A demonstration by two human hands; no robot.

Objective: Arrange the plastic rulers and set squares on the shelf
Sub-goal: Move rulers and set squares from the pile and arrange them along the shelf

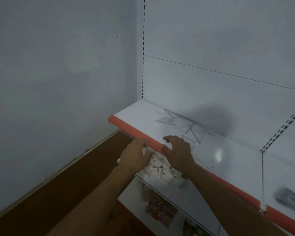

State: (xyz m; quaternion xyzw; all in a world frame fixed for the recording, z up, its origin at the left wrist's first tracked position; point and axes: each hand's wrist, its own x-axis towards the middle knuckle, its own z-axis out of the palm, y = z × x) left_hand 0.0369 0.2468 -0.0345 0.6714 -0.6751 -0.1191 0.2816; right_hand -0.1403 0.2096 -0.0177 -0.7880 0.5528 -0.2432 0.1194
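Observation:
A white shelf (136, 116) with an orange front lip carries clear plastic set squares (167, 119) near its back left and more clear rulers (191, 132) towards the middle. My right hand (177, 150) hovers over the shelf's front edge with fingers loosely curled, just in front of a clear ruler and holding nothing. My left hand (134, 157) sits below the orange lip, fingertips touching its underside. A bundle of clear rulers (289, 198) lies blurred on the neighbouring shelf section at the right.
A lower shelf (140, 196) holds white packets (158, 171) with red marks, and coloured packets (160, 208) lie further down. A bare wall stands to the left above a brown floor with a metal strip (58, 174). Slotted uprights (143, 48) frame the back panel.

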